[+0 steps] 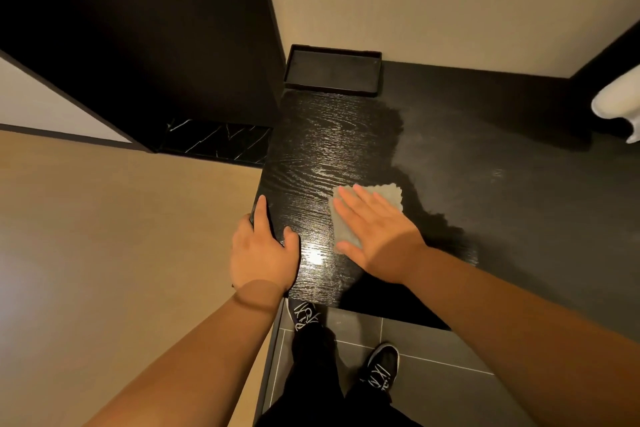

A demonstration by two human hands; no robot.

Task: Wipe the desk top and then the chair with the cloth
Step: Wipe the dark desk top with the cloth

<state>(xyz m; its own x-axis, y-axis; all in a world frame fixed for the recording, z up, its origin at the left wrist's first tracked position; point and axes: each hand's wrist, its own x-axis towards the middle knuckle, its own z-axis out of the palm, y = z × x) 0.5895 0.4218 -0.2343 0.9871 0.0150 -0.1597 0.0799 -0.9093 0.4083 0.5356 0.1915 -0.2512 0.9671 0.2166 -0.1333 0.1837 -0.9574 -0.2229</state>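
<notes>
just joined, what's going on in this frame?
A person is wiping the desk top with a grey cloth. The right hand presses the cloth flat, fingers straight. The left hand holds the desk's left edge. The left part of the surface shines wet; the right part looks dull, so it is likely not yet wiped. A black tray sits at the back by the wall. No chair is in view.

Cloth (pixel 389 196): middle hidden under right hand (pixel 375 232); only its edges show.
Left hand (pixel 259 253): outer fingers hidden past desk (pixel 329 149) side edge.
White object (pixel 620 107), far right of right hand: cut by frame, kind unclear.
Shoe (pixel 304 315), below left hand: toe hidden under desk.
</notes>
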